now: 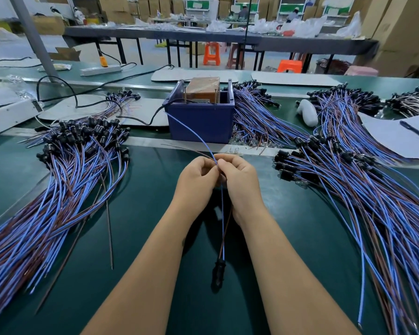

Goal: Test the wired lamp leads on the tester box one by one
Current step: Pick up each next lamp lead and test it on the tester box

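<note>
Long dark tables [300,43], orange stools [212,53], stacked cardboard boxes [402,32], grey post [33,37].

tester box [201,122]: matt blue plastic | table [140,213]: smooth green mat

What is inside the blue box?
The blue box holds a brown taped block with upright metal pins. Its lower part and the box floor are hidden by the walls.
</note>
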Tool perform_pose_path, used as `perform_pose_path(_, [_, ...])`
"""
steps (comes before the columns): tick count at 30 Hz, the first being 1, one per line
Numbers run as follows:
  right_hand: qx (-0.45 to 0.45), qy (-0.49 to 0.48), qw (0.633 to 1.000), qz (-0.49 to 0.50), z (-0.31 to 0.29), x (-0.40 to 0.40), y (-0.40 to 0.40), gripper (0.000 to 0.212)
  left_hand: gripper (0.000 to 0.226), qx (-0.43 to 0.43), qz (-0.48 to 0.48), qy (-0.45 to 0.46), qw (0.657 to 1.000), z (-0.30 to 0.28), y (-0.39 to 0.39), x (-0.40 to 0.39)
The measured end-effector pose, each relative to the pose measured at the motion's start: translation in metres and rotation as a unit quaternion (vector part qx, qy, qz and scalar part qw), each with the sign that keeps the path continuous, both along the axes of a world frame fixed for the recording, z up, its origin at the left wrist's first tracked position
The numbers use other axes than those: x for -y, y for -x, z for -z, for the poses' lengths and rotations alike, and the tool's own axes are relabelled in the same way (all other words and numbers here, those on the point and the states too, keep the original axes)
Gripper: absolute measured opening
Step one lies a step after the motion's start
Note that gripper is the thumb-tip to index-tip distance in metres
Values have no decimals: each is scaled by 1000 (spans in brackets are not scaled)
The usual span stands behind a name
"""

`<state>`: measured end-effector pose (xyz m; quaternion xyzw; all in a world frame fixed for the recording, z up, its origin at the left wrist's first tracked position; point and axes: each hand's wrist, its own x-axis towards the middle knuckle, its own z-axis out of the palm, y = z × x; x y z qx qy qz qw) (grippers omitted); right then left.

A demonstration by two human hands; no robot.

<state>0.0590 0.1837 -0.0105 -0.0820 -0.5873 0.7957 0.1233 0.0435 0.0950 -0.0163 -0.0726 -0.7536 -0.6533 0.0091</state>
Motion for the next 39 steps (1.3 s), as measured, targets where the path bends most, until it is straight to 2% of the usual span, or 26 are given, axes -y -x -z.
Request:
perform_pose_path(3, [4,-23,1000,3,1,0,-1,17,10,-7,-10,18,1000,1,-1,-1])
perform_pose_path(8, [-15,-26,1000,0,1,-1,-2,21,22,-27,8,3,1000,-2,-2,0])
perform_pose_path(16, [-73,-65,994,41,1,-5,-3,41,24,-78,-100,14,992,0,8,12])
perform_pose_path(23, [-57,-55,994,74,2,-9,-1,29,22,-63,-140,33,988,5,15,23])
perform_pose_path(32, [-18,-38,994,104,1,-12,-1,24,21,-44,-125,83,988,4,13,24])
perform_pose_path(39, [3,-36,993,114,0,-12,-1,23,20,-23,-144,70,987,2,12,23])
